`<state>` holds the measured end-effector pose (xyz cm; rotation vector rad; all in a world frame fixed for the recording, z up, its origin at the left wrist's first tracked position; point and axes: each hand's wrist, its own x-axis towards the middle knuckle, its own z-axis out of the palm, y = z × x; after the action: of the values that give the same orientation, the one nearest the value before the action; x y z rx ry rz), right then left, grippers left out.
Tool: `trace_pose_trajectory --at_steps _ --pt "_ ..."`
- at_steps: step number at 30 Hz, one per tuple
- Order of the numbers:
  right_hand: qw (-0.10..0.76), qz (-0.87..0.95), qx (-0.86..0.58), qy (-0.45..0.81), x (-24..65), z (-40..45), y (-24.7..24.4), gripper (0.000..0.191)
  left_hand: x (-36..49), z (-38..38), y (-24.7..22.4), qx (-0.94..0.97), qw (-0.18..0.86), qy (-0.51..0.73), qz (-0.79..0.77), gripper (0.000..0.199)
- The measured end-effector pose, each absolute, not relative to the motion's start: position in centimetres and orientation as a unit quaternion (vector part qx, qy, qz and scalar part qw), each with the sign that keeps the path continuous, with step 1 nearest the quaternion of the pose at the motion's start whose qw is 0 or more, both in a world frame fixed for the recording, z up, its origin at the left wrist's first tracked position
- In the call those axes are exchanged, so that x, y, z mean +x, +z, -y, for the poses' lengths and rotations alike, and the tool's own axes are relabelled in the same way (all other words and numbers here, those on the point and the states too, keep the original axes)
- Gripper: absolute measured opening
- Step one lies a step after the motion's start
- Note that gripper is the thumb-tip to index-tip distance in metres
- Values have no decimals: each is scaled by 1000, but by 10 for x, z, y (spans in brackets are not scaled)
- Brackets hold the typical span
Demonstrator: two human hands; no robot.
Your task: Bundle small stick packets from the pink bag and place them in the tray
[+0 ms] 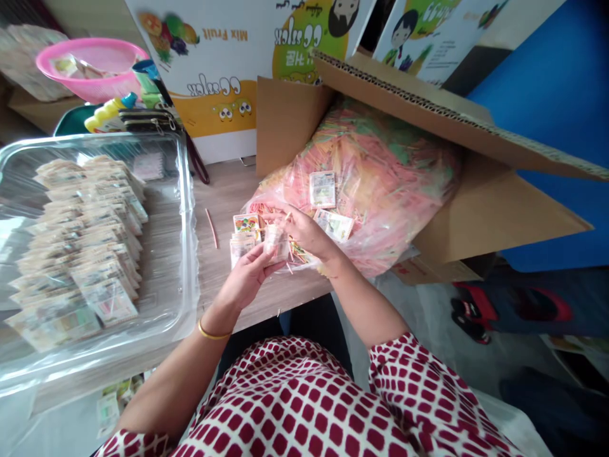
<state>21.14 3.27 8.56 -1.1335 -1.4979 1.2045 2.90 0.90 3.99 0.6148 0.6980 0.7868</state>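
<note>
In front of me, my left hand [248, 274] pinches a small clear packet [276, 242] by its lower part. Fingers closed, my right hand [304, 232] is at the packet's upper end; whatever is between its fingertips is too small to make out. Beside the hands, a few printed packets [246, 223] lie on the table. Under and behind my right hand spreads a large clear plastic bag [375, 171] full of thin pink, orange and green sticks, spilling from a cardboard box. Two flat printed packets [323, 189] rest on this bag.
On the left, a clear plastic tray [190, 254] holds rows of filled packets [85, 235]. One loose pink stick [211, 228] lies on the table [223, 184]. Behind are a pink basket [95, 44], a dark pouch [150, 119] and white printed cartons [209, 70]. Cardboard flaps [499, 209] jut out rightward.
</note>
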Motion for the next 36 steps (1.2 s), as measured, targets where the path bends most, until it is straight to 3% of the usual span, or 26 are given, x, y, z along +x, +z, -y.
trace_pose_trajectory --at_steps 4,10,19,23,28,32,34,36 --pt "401 627 -454 491 215 -35 86 52 29 -9 36 327 797 370 -347 27" --pt "387 638 -458 484 215 -34 88 38 28 -6 40 310 805 380 -334 31" --pt "306 655 -436 536 216 -31 94 63 24 -6 36 426 751 356 -357 26" --pt "403 601 -491 485 219 -31 90 54 21 -5 36 417 749 358 -369 34" --pt "266 685 -493 465 212 -23 79 23 16 -2 36 387 771 336 -378 47" --pt "317 654 -517 453 203 -19 67 19 9 5 34 413 769 316 -373 41" --pt "337 639 -517 460 199 -19 62 20 0 12 29 448 736 313 -400 40" --pt "354 633 -529 442 193 -20 57 19 -11 22 22 505 635 346 -471 39"
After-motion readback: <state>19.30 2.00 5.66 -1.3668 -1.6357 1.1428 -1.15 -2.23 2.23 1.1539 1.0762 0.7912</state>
